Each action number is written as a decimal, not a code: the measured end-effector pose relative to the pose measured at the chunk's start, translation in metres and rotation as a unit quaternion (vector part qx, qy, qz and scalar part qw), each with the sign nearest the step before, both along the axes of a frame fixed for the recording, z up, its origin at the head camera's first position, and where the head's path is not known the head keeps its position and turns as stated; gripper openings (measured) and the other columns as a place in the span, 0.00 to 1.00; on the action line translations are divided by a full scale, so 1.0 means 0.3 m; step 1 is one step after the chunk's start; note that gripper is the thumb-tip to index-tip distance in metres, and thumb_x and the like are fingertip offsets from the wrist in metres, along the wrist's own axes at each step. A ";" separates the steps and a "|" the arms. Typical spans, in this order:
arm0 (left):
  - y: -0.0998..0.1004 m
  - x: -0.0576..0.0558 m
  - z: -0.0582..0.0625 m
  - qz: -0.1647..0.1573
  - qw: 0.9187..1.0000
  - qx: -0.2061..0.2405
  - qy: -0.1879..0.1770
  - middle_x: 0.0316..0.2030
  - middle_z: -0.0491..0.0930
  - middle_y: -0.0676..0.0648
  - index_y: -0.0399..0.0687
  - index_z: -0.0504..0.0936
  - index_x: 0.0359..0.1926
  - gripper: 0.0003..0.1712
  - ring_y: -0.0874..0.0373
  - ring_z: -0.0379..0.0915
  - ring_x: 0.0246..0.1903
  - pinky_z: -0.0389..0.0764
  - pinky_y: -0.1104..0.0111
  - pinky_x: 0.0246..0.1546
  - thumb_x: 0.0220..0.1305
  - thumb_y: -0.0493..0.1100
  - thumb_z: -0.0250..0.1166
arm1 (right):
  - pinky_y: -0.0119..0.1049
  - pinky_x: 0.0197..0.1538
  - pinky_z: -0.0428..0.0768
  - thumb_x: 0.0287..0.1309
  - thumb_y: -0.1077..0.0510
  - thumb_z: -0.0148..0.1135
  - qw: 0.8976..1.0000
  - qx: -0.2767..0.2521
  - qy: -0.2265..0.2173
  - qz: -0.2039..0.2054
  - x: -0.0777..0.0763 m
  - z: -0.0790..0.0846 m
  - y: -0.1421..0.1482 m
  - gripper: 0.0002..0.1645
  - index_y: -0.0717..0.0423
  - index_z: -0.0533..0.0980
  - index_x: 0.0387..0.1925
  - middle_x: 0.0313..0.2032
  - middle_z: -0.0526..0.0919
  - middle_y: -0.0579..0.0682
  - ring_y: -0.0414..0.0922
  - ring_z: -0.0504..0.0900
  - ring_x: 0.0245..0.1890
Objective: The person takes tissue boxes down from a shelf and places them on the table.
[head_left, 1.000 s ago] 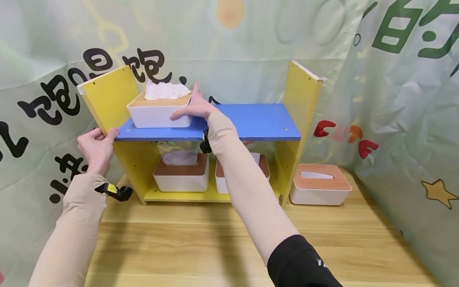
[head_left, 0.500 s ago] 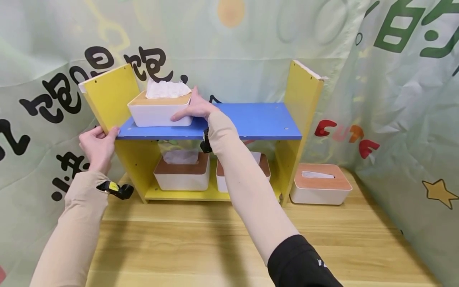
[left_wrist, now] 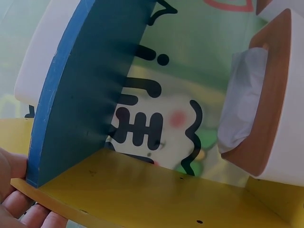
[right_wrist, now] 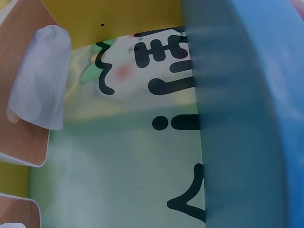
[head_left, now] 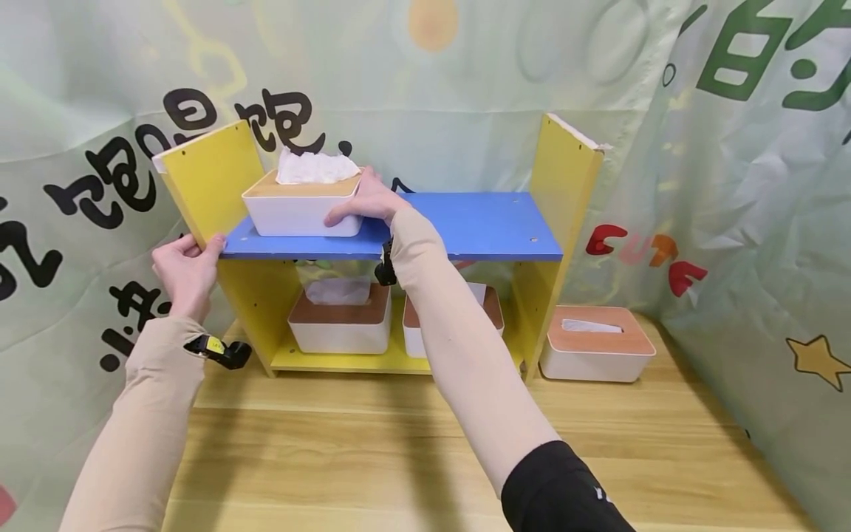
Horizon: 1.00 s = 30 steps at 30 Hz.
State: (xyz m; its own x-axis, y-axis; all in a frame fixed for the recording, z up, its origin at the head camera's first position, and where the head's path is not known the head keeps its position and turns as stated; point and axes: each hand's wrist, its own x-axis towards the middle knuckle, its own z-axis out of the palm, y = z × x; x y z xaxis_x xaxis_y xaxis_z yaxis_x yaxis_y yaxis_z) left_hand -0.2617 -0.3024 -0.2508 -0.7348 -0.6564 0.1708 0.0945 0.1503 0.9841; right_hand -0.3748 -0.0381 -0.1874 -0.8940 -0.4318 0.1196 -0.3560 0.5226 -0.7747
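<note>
A white tissue box (head_left: 289, 216) with a wooden lid and tissue sticking out stands at the left end of the blue upper board (head_left: 479, 225) of a small yellow shelf unit. My right hand (head_left: 375, 201) grips its right end, thumb on the front and fingers toward the back. The left hand (head_left: 186, 275) grips the shelf's left side panel (head_left: 216, 181). In the left wrist view the thumb lies at the blue board's edge, and fingertips (left_wrist: 35, 216) curl around the yellow panel (left_wrist: 137, 190). The right wrist view looks under the blue board, without the hand.
Two more tissue boxes stand on the yellow lower shelf, one on the left (head_left: 339, 329) and one (head_left: 414, 340) partly behind my right forearm. Another tissue box (head_left: 595, 363) sits on the wooden table (head_left: 372, 458) right of the unit. Printed cloth (head_left: 744, 222) hangs behind.
</note>
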 end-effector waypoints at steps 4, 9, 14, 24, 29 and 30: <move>0.007 0.003 -0.002 -0.001 1.000 0.000 0.003 0.14 0.76 0.74 0.39 0.81 0.61 0.27 0.78 0.76 0.23 0.75 0.87 0.26 0.61 0.41 0.71 | 0.30 0.66 0.64 0.36 0.49 0.80 1.000 -0.002 -0.002 0.003 0.002 -0.003 0.009 0.65 0.55 0.52 0.72 0.67 0.59 0.52 0.44 0.60 0.63; 0.011 0.004 -0.002 -0.004 1.000 0.003 0.004 0.14 0.76 0.74 0.39 0.80 0.61 0.26 0.78 0.76 0.23 0.76 0.87 0.26 0.62 0.41 0.71 | 0.31 0.69 0.62 0.37 0.49 0.79 1.000 -0.005 -0.014 0.007 0.011 -0.001 0.024 0.66 0.54 0.50 0.73 0.69 0.57 0.52 0.44 0.58 0.65; 0.008 0.002 -0.003 -0.001 1.000 0.001 0.002 0.14 0.76 0.73 0.40 0.82 0.59 0.25 0.78 0.76 0.23 0.74 0.86 0.25 0.61 0.42 0.71 | 0.28 0.65 0.63 0.36 0.52 0.79 0.999 -0.035 -0.016 0.022 0.023 -0.004 0.042 0.62 0.52 0.55 0.71 0.67 0.61 0.51 0.42 0.61 0.62; 0.000 -0.005 -0.007 -0.002 1.000 -0.001 0.010 0.15 0.77 0.73 0.40 0.82 0.59 0.25 0.78 0.76 0.22 0.74 0.86 0.24 0.61 0.42 0.72 | 0.23 0.59 0.67 0.34 0.54 0.81 0.993 -0.112 -0.015 0.023 0.054 -0.003 0.052 0.57 0.55 0.58 0.65 0.61 0.69 0.51 0.40 0.69 0.56; -0.004 -0.006 -0.007 -0.006 1.000 -0.001 0.014 0.14 0.77 0.73 0.40 0.83 0.58 0.24 0.77 0.77 0.23 0.75 0.86 0.25 0.61 0.41 0.72 | 0.25 0.59 0.67 0.35 0.54 0.81 0.990 -0.139 -0.008 0.009 0.078 -0.007 0.044 0.57 0.54 0.58 0.66 0.60 0.69 0.50 0.41 0.70 0.56; -0.004 -0.005 -0.006 -0.005 1.000 -0.004 0.013 0.14 0.77 0.73 0.40 0.83 0.58 0.24 0.78 0.77 0.23 0.75 0.86 0.25 0.61 0.42 0.72 | 0.25 0.60 0.67 0.35 0.53 0.81 0.990 -0.144 -0.007 0.005 0.083 -0.008 0.042 0.57 0.54 0.59 0.65 0.59 0.69 0.50 0.41 0.70 0.56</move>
